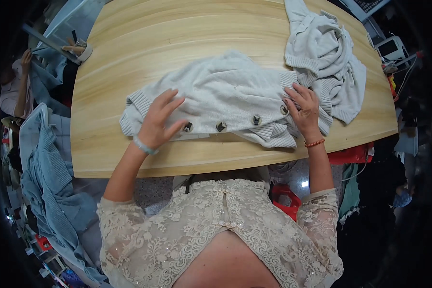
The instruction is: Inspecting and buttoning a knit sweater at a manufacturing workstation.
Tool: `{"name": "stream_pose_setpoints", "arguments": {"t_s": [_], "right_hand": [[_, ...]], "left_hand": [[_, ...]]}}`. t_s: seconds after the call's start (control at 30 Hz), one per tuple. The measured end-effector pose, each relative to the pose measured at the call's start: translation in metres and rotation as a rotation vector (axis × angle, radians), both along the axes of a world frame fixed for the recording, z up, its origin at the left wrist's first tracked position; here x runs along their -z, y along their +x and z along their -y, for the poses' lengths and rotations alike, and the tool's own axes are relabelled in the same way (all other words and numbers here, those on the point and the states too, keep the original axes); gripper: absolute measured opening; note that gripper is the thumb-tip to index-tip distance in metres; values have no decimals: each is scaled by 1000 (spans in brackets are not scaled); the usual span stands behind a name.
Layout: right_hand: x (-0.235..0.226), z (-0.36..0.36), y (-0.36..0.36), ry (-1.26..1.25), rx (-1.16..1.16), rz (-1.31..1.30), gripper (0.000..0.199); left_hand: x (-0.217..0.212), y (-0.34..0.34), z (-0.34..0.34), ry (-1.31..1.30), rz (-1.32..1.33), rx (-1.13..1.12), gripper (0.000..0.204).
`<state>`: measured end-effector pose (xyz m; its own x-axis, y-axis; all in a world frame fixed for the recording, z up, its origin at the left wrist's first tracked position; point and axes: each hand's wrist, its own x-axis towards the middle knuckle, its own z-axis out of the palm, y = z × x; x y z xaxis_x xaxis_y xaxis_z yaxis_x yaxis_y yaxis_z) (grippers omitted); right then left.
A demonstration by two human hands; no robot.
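Note:
A light grey knitted cardigan [225, 91] lies across the wooden table in front of me, with ribbed edges at its left and right ends. Several dark buttons run along its near edge, one button [221, 126] near the middle. My left hand [161, 120] is over the cardigan's left part, fingers spread, by the leftmost button; whether it touches the knit is hard to tell. Over the right end, beside the rightmost button, my right hand [303, 108] has its fingers apart and holds nothing. Part of the ribbing is hidden under the hands.
More light grey knitwear [329, 62] is heaped at the table's far right. Blue knit garments [53, 187] hang over a white bin on the left. The wooden table [129, 33] has its near edge close to my body. A red container [350, 154] sits below its right side.

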<state>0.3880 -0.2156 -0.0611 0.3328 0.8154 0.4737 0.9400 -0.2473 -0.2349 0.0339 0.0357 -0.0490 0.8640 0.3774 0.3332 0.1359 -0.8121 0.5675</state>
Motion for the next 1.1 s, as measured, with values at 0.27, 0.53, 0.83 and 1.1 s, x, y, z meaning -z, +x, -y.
{"name": "stream_pose_setpoints", "arguments": {"t_s": [0.27,0.53,0.83,1.1], "right_hand": [[-33,33,-35,-67,-158,-6,50],[-39,35,0,-242,-78,-692,25],[-139,-62,99,237,118,188,23],[-63,-67,70,-31,-67,78,33]], "left_hand": [[-15,-56,0,337,-203,-39,61],[-20,-36,-21,95,-129,-24,37],[-76,20,-141,56,337,-369,25],[-3,-4,-125,301,44,-271,33]]}}
